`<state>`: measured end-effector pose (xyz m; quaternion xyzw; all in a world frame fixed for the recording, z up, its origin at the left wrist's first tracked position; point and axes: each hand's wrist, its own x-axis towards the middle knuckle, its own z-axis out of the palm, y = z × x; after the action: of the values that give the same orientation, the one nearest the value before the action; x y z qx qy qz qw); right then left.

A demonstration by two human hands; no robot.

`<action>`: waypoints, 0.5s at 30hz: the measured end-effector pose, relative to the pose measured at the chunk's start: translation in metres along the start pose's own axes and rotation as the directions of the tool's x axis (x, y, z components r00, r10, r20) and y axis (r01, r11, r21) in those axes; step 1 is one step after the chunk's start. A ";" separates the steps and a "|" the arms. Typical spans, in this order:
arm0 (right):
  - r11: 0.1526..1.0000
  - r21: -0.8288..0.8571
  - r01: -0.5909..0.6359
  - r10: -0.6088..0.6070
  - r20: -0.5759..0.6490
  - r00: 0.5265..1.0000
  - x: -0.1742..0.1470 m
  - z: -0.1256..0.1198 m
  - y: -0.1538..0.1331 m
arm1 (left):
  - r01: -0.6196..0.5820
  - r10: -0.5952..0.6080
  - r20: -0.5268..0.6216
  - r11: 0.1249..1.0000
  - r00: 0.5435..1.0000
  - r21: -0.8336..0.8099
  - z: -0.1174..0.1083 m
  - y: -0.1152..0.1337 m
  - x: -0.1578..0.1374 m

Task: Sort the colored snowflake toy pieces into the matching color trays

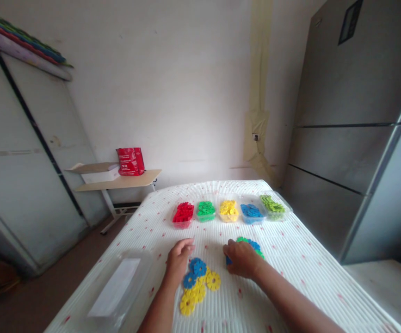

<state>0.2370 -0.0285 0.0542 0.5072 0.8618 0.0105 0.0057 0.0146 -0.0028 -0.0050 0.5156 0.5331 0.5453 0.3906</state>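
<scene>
My left hand rests over the table beside a small heap of flower-shaped plastic discs. Its fingers are loosely bent and apart, with nothing seen in them. Blue discs overlap next to its fingertips, and yellow discs spread below them toward me. My right hand is closed at a group of joined or overlapping green and blue discs. A blue disc shows under its fingers; the hand hides much of this group, so how the pieces connect cannot be made out.
Clear tubs of red, green, yellow, blue and lime pieces line the table's far side. A clear plastic lid lies at left. A fridge stands right; a side table stands back left.
</scene>
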 end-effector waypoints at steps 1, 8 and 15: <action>1.000 0.000 0.002 -0.002 0.004 1.000 0.000 -0.001 0.000 | 0.002 -0.002 0.000 1.000 1.000 0.000 0.000 0.000 0.000; 1.000 0.014 0.011 -0.012 0.060 0.998 -0.003 -0.009 0.000 | 0.005 -0.005 -0.004 1.000 1.000 -0.012 0.000 -0.002 0.001; 0.998 0.031 -0.049 0.047 0.056 0.997 -0.004 -0.014 0.009 | -0.006 0.007 0.010 1.000 1.000 -0.005 -0.002 -0.006 0.002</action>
<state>0.2460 -0.0275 0.0687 0.5279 0.8489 -0.0174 0.0208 0.0118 -0.0003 -0.0107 0.5193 0.5281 0.5451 0.3928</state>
